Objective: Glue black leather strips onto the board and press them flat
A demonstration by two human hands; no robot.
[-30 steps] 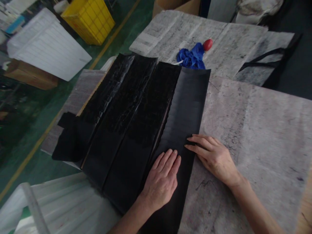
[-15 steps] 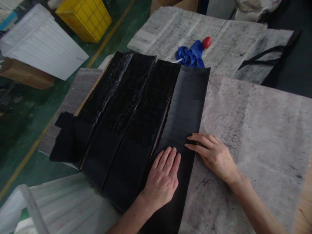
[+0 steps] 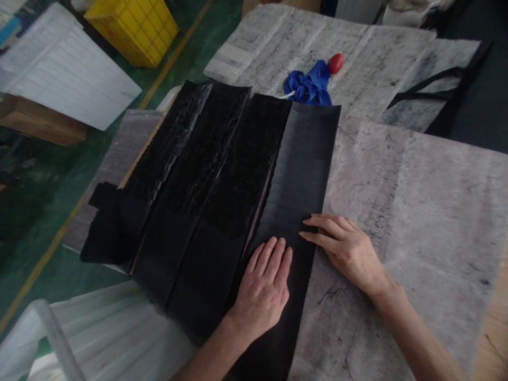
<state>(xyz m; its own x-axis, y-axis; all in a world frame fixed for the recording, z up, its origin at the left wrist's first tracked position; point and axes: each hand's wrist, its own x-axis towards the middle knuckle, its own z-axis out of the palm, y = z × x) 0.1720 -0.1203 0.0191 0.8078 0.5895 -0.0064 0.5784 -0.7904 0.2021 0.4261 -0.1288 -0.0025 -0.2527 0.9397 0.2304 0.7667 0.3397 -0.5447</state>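
Several long black strips lie side by side over the work surface. The rightmost strip (image 3: pixel 304 153) is matte with faint cross ridges; the strips to its left, such as the glossy black strip (image 3: pixel 254 153), look wet or shiny at their far halves. My left hand (image 3: pixel 264 286) lies flat on the matte strip near its left edge, fingers stretched out. At that strip's right edge, my right hand (image 3: pixel 349 248) rests with its fingertips on the strip, fingers apart and slightly bent. Neither hand holds anything.
A stained grey board (image 3: pixel 428 222) extends to the right. Beyond the strips lie a blue cloth (image 3: pixel 309 84) and a red object (image 3: pixel 336 63). A white bin (image 3: pixel 115 328) stands at lower left; a white crate (image 3: pixel 75 69), cardboard box (image 3: pixel 43 119) and yellow crate (image 3: pixel 135 29) are at upper left.
The whole view has shifted slightly, with things appearing a little higher and further left. Both hands keep the same places on the matte strip.
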